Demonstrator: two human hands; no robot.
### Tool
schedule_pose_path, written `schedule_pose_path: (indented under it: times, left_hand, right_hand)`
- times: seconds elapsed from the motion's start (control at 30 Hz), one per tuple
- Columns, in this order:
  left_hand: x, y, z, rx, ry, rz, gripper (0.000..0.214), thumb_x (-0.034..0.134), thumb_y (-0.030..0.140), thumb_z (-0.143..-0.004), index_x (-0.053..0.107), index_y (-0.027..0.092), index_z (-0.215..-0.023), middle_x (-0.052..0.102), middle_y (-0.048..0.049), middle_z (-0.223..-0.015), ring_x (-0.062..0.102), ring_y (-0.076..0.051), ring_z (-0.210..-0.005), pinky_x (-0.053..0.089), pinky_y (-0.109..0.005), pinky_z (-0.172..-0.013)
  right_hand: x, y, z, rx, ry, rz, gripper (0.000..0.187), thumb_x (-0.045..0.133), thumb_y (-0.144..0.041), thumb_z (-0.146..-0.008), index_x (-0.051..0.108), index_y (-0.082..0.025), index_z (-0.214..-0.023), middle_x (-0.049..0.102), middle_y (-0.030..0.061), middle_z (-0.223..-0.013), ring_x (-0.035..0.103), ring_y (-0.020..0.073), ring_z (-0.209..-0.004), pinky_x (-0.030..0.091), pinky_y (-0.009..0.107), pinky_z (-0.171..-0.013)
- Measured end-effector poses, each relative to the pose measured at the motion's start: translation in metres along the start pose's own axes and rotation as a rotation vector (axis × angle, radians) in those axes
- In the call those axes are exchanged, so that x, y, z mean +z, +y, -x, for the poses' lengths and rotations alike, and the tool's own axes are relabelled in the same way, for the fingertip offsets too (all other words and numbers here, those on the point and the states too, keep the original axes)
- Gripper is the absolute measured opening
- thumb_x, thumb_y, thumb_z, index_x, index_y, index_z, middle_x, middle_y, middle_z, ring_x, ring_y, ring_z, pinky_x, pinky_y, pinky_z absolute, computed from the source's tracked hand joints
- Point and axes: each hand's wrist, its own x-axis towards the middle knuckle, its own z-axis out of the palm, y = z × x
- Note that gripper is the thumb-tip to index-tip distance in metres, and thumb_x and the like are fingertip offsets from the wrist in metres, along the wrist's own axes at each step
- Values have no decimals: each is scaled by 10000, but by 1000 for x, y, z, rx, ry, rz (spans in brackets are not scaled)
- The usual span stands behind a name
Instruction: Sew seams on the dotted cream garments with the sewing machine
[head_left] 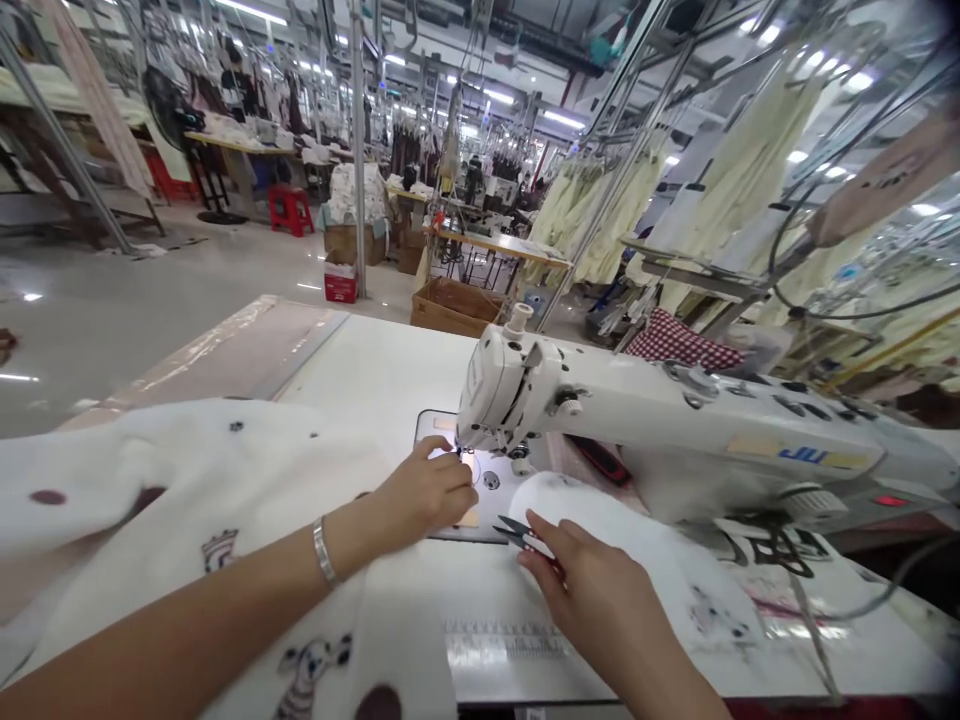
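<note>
My left hand [427, 490], with a silver bracelet on its wrist, is beside the needle of the white sewing machine [600, 400]. Its fingers are curled in, and what they pinch, if anything, is too small to make out. In my right hand [592, 580] are thread snips [525, 535], blades pointing left over the front edge of the needle plate [491, 495]. White fleecy fabric [277, 500] with printed animals and dark spots lies under my left forearm. Another white printed piece [645, 540] lies right of the needle, beyond the snips.
A ruler strip [517, 640] runs along the table's front edge. Behind the machine are a red checked cushion [679, 340] and an open cardboard box [457, 305]. A pink plastic-covered panel [225, 350] adjoins the table at left. A red stool [291, 210] stands on the floor.
</note>
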Motion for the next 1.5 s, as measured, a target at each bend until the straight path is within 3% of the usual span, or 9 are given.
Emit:
schedule_pose_path:
  times: [0.17, 0.37, 0.5, 0.63, 0.83, 1.03, 1.3, 1.5]
  left_hand:
    - [0, 1, 2, -11, -26, 21, 203, 434, 152, -921, 584, 187, -789, 618, 15, -744, 508, -121, -697, 313, -337, -914]
    - [2, 0, 2, -5, -31, 18, 176, 448, 139, -912, 571, 185, -794, 594, 14, -723, 501, -131, -706, 316, -348, -903]
    - [6, 0, 0, 1, -2, 4, 228, 422, 121, -908, 535, 176, -718, 562, 2, -684, 482, -146, -675, 327, -340, -825]
    - [9, -3, -1, 7, 60, 49, 227, 395, 82, -907, 556, 170, -774, 578, -4, -703, 492, -145, -675, 328, -341, -824]
    - [3, 1, -5, 14, 49, 2, 215, 437, 84, -890, 558, 169, -733, 578, 13, -675, 488, -133, -664, 337, -324, -810]
    - [2, 2, -5, 8, 51, -15, 212, 448, 83, -878, 573, 169, -729, 569, 13, -664, 482, -137, -658, 344, -324, -781]
    - [3, 2, -4, 5, 31, -44, 201, 462, 96, -884, 557, 172, -723, 548, 22, -657, 475, -132, -665, 344, -318, -789]
    - [4, 1, -4, 4, 29, -54, 200, 464, 86, -879, 540, 170, -713, 554, 20, -661, 473, -131, -660, 343, -319, -793]
  right_hand:
    - [3, -15, -14, -12, 37, 125, 266, 505, -330, -860, 648, -232, -1061, 700, 41, -766, 620, 212, -489, 284, 299, -417]
    - [5, -16, -17, 11, 10, 80, 170, 477, -283, -877, 641, -245, -901, 716, 28, -792, 646, 215, -556, 296, 295, -442]
    - [4, 1, -1, 34, -16, -33, 179, 488, -287, -887, 631, -263, -992, 719, 16, -905, 678, 203, -709, 410, 285, -544]
    - [-5, 9, 12, 175, -62, -89, 274, 470, -316, -903, 594, -265, -1142, 700, 21, -1004, 677, 187, -758, 453, 279, -626]
    - [-20, -23, -4, 206, -173, 56, 275, 477, -295, -907, 602, -262, -1150, 705, 31, -973, 681, 214, -764, 421, 279, -584]
    - [-24, -44, -23, 207, -206, 117, 211, 480, -277, -911, 609, -248, -1076, 707, 22, -963, 683, 216, -724, 357, 274, -531]
    - [-20, -46, -31, 183, -208, 190, 174, 471, -264, -918, 620, -257, -1007, 707, 0, -902, 676, 204, -673, 262, 265, -482]
    - [-7, -25, -17, 172, -128, 179, 168, 494, -256, -906, 627, -274, -1007, 705, -23, -907, 671, 181, -669, 292, 261, -488]
